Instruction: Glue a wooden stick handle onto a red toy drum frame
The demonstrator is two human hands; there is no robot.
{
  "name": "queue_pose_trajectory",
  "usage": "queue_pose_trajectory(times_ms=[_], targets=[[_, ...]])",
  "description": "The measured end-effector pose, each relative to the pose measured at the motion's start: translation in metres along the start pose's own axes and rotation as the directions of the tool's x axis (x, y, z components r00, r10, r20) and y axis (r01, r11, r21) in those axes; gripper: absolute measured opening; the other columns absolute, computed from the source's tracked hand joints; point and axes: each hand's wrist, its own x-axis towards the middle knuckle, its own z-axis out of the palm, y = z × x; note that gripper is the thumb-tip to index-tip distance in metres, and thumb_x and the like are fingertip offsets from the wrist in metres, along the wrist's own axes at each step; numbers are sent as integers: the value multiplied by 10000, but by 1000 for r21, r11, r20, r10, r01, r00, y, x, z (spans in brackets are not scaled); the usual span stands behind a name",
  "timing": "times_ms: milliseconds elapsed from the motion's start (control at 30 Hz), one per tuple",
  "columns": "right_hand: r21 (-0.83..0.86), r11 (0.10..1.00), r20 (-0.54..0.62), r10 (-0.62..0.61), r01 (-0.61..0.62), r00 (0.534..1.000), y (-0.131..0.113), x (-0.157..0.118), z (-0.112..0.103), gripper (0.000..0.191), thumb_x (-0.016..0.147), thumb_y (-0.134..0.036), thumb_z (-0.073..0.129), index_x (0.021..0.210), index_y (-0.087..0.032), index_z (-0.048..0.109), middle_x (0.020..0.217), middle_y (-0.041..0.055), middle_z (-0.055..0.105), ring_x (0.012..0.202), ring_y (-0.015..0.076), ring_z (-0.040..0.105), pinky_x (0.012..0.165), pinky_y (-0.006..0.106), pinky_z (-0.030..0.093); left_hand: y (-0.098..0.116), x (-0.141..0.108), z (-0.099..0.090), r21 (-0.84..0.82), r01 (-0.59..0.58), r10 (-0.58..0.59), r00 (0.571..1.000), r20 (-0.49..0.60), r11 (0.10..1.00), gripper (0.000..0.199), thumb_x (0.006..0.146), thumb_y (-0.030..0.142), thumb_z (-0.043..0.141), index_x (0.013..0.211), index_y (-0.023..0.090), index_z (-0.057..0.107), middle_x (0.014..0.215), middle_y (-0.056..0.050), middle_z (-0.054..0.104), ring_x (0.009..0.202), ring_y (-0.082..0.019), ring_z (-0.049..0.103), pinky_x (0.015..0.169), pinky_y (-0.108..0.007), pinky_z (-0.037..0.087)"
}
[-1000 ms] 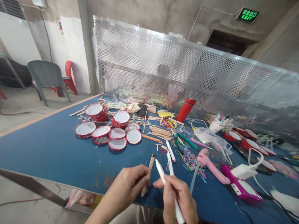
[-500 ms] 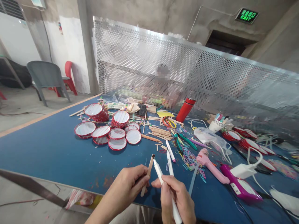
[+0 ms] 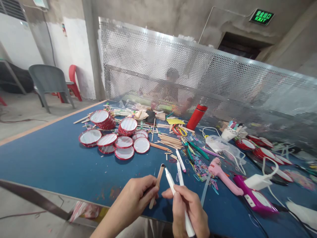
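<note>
Pinched in my left hand (image 3: 142,193) is a wooden craft stick (image 3: 159,176), slanting upward, its top end coloured black. My right hand (image 3: 188,208) grips a white marker (image 3: 170,181) like a pen. The marker's dark tip lies just right of the stick's blackened end, a small gap apart. Two more white markers lie on the table beyond my right hand, one a capped marker with a pink end (image 3: 181,161). Past my hands is a pile of bare craft sticks (image 3: 170,141).
Red-rimmed discs (image 3: 124,153) lie stacked at the left. A red bottle (image 3: 196,117), green-handled pliers (image 3: 199,150), colourful paper clips (image 3: 201,167), a pink glue gun (image 3: 224,175) and a purple power strip (image 3: 257,198) stand rightward. A perforated metal screen (image 3: 148,59) closes the back; a person sits behind it.
My right hand has shifted slightly right, drawing the marker tip off the stick's end. The left hand and the stick stay nearly still.
</note>
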Motion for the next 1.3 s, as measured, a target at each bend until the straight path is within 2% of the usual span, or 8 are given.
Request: queue_pose_trajectory(times_ms=[300,467,633,833,1167,1300], targets=[[-31,1000,-26,-7,6,1000,-2,1,1,119,913,-260,566,915,-203,670,672,-22,703,614,105,680,670,199,521,1,-1,-1,2,-4,4,1000,-5,1000,289,968,319,435,750,190,573,674,18,666,638,-119,600,626,-189,393],[14,999,-14,-29,30,999,-2,0,1,110,912,-235,561,920,-200,665,689,-12,705,608,106,667,672,214,520,2,-1,-1,6,-5,6,1000,-11,1000,287,965,316,439,743,191,572,668,19,666,631,-118,595,619,-188,388],[-29,1000,-31,-3,2,1000,-2,0,1,113,913,-237,562,926,-197,666,676,-10,706,614,112,676,662,207,523,3,-1,-1,0,7,-7,1000,0,1000,286,968,314,436,749,189,571,681,17,667,649,-119,605,631,-184,394],[25,999,-21,-46,46,999,-1,0,3,109,911,-239,567,921,-195,667,680,-4,702,586,112,660,652,215,531,1,-1,-1,5,-14,14,1000,-9,1000,294,970,312,438,741,186,572,670,23,655,630,-111,585,624,-181,387],[4,999,-2,-34,34,999,-1,1,1,105,909,-239,565,931,-206,662,697,-12,708,606,108,673,669,212,525,3,-1,-1,1,-4,4,1000,-12,1000,292,968,322,436,747,192,575,674,16,666,631,-119,589,620,-185,393],[-39,999,-27,-28,27,999,-1,1,1,118,921,-257,554,926,-203,659,675,-10,705,610,114,676,653,208,527,1,0,-1,8,10,-10,1000,0,1000,281,965,319,430,784,191,602,672,12,668,644,-128,603,626,-192,401]])
